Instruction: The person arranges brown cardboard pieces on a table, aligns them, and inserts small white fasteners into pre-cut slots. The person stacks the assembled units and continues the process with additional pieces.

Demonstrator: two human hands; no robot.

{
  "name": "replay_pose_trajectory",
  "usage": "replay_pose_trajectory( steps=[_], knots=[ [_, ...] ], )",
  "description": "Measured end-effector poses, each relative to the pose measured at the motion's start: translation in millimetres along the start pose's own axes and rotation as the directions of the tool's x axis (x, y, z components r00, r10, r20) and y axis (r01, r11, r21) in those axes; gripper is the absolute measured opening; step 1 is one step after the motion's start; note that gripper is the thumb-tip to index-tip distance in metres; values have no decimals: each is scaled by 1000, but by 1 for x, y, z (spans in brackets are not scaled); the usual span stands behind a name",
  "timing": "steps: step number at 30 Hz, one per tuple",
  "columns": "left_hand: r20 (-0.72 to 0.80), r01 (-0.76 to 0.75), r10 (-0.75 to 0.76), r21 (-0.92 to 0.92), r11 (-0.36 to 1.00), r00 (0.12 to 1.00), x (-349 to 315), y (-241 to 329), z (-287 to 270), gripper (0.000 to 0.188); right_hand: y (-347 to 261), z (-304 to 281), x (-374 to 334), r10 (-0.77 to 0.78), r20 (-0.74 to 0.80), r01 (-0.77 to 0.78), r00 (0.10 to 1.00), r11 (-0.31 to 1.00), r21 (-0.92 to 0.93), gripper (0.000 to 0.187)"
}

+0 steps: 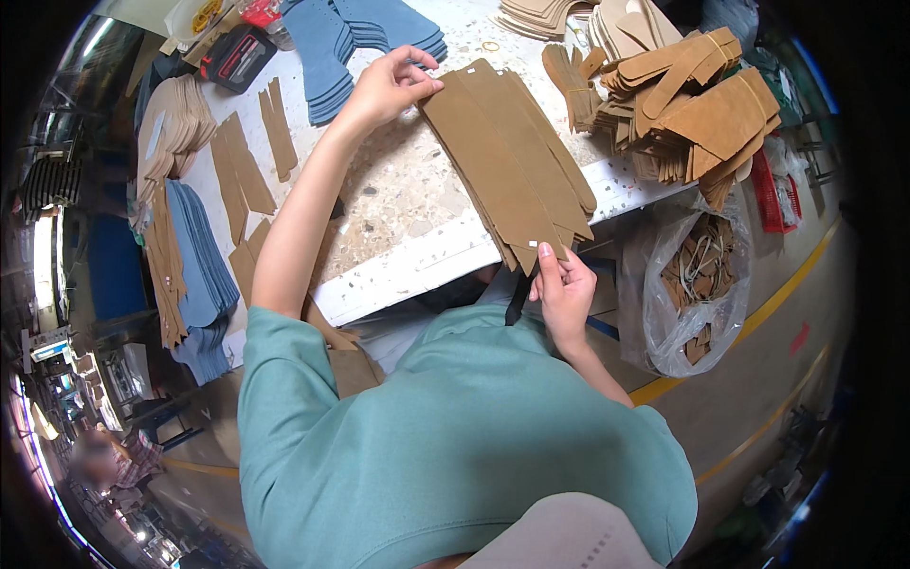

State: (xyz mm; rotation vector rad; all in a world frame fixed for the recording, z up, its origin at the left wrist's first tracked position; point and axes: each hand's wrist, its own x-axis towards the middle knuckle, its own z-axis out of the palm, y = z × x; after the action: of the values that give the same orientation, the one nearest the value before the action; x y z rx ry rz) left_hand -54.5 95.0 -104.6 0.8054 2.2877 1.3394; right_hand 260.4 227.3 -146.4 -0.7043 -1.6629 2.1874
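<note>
A stack of long, flat brown leather-like pieces [488, 156] lies slanted across the table's front edge, its near end jutting toward me. Small white stickers mark its top piece at both ends. My right hand [565, 294] grips the near corner, the thumb on top beside a sticker and the fingers below. At the far left corner is my left hand [387, 90], its fingers curled and thumb and fingertips drawn together beside the stack's edge; what they pinch, if anything, is too small to make out.
Blue cut pieces [327, 57] are stacked behind my left hand. Brown bundles [701, 104] pile up at the right, over a clear plastic bag [668, 327] of scraps. Narrow brown strips [277, 128] and beige pieces [175, 128] lie left on the speckled white table [389, 209].
</note>
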Motion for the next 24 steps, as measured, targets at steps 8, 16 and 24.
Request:
replay_pose_trajectory(
  steps=[8,16,24],
  knots=[
    [-130,-217,317,491,844,939,-19,12,12,24,-35,-29,5,-67,133,123,989,868,-481,24],
    [102,-364,350,280,888,931,-164,66,41,17,-93,-11,73,-570,383,661,727,427,-617,12],
    [-331,-358,474,354,864,816,-205,46,152,46,-70,29,169,-537,571,740,621,159,-654,23]
  ],
)
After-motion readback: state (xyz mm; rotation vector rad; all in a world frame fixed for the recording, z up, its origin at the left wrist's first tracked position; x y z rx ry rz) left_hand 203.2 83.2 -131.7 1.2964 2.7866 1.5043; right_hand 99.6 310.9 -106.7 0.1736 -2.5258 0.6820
